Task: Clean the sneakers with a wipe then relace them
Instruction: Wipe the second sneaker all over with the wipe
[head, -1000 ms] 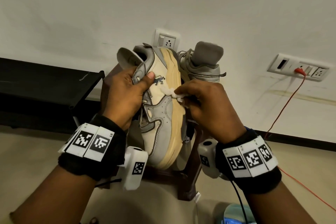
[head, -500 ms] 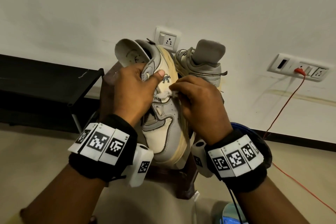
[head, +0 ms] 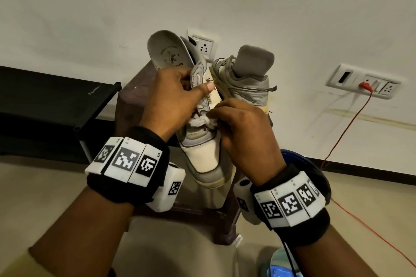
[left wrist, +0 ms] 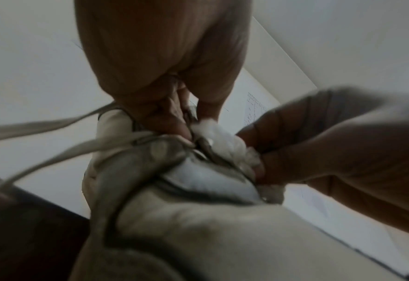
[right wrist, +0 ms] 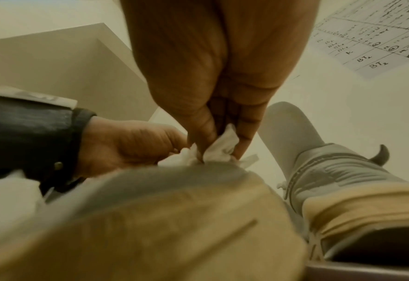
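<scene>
Since a second ago, the held sneaker [head: 203, 153] has turned from showing its yellowed sole edge to showing its cream toe and grey panels, and its insole [head: 167, 51] now stands further out of the collar. The left hand [head: 171, 101] grips the shoe round its lace area, thumb across the eyelet strip. The right hand [head: 245, 132] pinches a crumpled white wipe [head: 201, 122] against the upper, just below that thumb.

Only the left wrist view shows two flat pale laces [left wrist: 54, 140] trailing loose to the side. Only the right wrist view shows the wipe [right wrist: 219, 149] squeezed between thumb and fingertips [right wrist: 245, 140], soft and creased, and a printed sheet [right wrist: 376, 36] on the wall.

Behind, the second sneaker [head: 245, 78] stands on a dark brown stool [head: 132, 96], its padded grey tongue upright, its heel ribbed.
</scene>
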Demonstrator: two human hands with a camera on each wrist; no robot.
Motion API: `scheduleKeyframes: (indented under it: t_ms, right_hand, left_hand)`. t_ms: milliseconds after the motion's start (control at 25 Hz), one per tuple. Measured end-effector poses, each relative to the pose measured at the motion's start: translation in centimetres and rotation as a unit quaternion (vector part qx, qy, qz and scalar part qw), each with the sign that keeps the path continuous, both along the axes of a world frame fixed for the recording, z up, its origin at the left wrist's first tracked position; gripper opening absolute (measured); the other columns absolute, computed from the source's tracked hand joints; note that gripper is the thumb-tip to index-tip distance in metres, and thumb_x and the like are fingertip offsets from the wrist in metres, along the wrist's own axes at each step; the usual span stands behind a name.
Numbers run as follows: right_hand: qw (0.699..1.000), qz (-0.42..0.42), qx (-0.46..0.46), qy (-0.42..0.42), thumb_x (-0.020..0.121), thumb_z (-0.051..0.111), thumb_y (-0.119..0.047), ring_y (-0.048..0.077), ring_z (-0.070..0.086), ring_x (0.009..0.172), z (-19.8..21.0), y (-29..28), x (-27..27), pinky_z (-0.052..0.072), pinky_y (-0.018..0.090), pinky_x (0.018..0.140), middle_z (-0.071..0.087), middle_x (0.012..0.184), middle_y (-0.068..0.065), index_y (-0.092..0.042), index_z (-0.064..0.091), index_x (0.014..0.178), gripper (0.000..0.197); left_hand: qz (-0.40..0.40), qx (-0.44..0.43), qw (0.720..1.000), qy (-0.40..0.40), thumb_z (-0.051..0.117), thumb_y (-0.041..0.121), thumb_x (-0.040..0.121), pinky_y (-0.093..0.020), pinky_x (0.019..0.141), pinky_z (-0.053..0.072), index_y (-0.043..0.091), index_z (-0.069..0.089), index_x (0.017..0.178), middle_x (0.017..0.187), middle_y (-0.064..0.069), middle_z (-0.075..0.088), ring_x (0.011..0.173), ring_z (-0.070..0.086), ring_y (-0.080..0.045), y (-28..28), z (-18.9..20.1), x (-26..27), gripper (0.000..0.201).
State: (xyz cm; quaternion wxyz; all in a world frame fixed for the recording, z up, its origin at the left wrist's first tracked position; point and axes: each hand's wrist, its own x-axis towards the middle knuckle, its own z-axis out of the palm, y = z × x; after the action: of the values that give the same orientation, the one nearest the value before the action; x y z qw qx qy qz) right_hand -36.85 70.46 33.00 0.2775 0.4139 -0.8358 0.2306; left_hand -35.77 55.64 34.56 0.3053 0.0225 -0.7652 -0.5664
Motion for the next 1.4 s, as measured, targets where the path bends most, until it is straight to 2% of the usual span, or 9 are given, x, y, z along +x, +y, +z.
scheduleKeyframes:
  t_ms: [80, 200, 360, 520, 720, 920, 1040, 1200, 1400]
  right_hand:
    - [1.000, -0.019, -0.011, -0.010, 0.074, 0.055, -0.005, 0.026, 0.064, 0.080, -0.3, 0.4, -0.4, 0.055, 0.042, 0.067, 0.069, 0.088, 0.007, -0.009, 0.074, 0.093, 0.027]
    - [0.999, -0.027, -0.022, -0.024, 0.073, 0.060, 0.000, 0.025, 0.064, 0.081, -0.3, 0.4, -0.4, 0.055, 0.041, 0.068, 0.069, 0.089, 0.007, -0.009, 0.074, 0.094, 0.027]
    - [0.998, -0.035, -0.021, -0.038, 0.076, 0.064, 0.001, 0.022, 0.064, 0.080, -0.8, 0.0, -0.2, 0.054, 0.041, 0.069, 0.068, 0.089, 0.006, -0.010, 0.073, 0.095, 0.023]
    - [0.998, -0.041, -0.016, -0.047, 0.078, 0.063, -0.001, 0.024, 0.064, 0.081, -1.1, -0.4, 0.1, 0.054, 0.041, 0.070, 0.068, 0.090, 0.007, -0.009, 0.073, 0.096, 0.022]
    - [0.998, -0.046, -0.029, -0.039, 0.078, 0.065, -0.002, 0.022, 0.064, 0.080, -1.0, -0.5, -0.3, 0.055, 0.037, 0.071, 0.068, 0.090, 0.005, -0.010, 0.074, 0.097, 0.022]
    - [0.999, -0.017, 0.006, -0.045, 0.076, 0.062, -0.002, 0.024, 0.064, 0.081, -0.8, 0.3, 0.4, 0.054, 0.040, 0.070, 0.068, 0.089, 0.007, -0.008, 0.073, 0.096, 0.023]
    - [0.996, 0.015, 0.067, -0.058, 0.077, 0.062, -0.006, 0.023, 0.065, 0.084, -0.2, 0.9, 1.4, 0.055, 0.040, 0.070, 0.069, 0.090, 0.005, -0.011, 0.073, 0.096, 0.023]
    - [0.981, 0.059, 0.153, -0.108, 0.077, 0.064, -0.004, 0.017, 0.066, 0.088, 0.9, 1.8, 2.0, 0.055, 0.034, 0.074, 0.071, 0.095, 0.000, -0.015, 0.074, 0.097, 0.025]
    - [0.999, -0.032, 0.020, -0.029, 0.076, 0.068, -0.002, 0.022, 0.064, 0.077, -0.1, 1.1, -0.5, 0.054, 0.037, 0.067, 0.069, 0.086, 0.006, -0.010, 0.074, 0.092, 0.019]
  left_hand:
    - [-0.040, 0.010, 0.999, 0.004, 0.075, 0.011, 0.079, -0.018, 0.073, 0.058, 0.020, 0.067, 0.110, 0.087, 0.015, 0.068, 0.077, 0.068, 0.006, 0.0, -0.3, 0.1, 0.033]
    - [0.000, -0.091, 0.993, 0.070, 0.074, 0.003, 0.076, -0.005, 0.074, 0.049, 0.016, 0.063, 0.117, 0.105, 0.009, 0.061, 0.085, 0.063, 0.003, -0.5, -0.6, 0.6, 0.044]
    - [0.114, -0.411, 0.902, 0.074, 0.070, 0.017, 0.082, -0.023, 0.069, 0.037, 0.014, 0.065, 0.097, 0.102, -0.004, 0.059, 0.094, 0.054, -0.020, -0.6, -1.9, 1.0, 0.016]
    - [0.053, -0.509, 0.859, -0.021, 0.059, 0.026, 0.086, -0.034, 0.066, 0.049, 0.021, 0.065, 0.111, 0.109, -0.003, 0.054, 0.098, 0.054, -0.022, -1.8, -1.6, 2.0, 0.027]
    - [0.026, -0.490, 0.862, -0.128, 0.056, 0.037, 0.088, -0.041, 0.081, 0.053, 0.040, 0.039, 0.133, 0.138, -0.005, 0.036, 0.111, 0.056, -0.032, -2.2, -1.6, 3.5, 0.048]
    - [0.012, -0.444, 0.886, -0.131, 0.043, 0.035, 0.092, -0.041, 0.066, 0.053, 0.041, 0.032, 0.129, 0.090, -0.005, 0.064, 0.074, 0.061, -0.028, -2.1, -2.4, 2.5, 0.039]
    - [0.024, -0.408, 0.906, -0.106, 0.045, 0.037, 0.089, -0.040, 0.067, 0.053, 0.041, 0.036, 0.128, 0.093, -0.005, 0.067, 0.079, 0.062, -0.029, -2.1, -2.2, 1.9, 0.039]
    - [0.057, -0.439, 0.892, -0.090, 0.044, 0.039, 0.087, -0.032, 0.059, 0.044, 0.043, 0.037, 0.126, 0.096, -0.005, 0.067, 0.079, 0.063, -0.029, -2.0, -2.5, 1.6, 0.040]
    - [0.054, -0.451, 0.887, -0.080, 0.045, 0.041, 0.088, -0.032, 0.056, 0.042, 0.037, 0.038, 0.126, 0.084, -0.005, 0.064, 0.072, 0.060, -0.027, -2.3, -2.6, 1.6, 0.038]
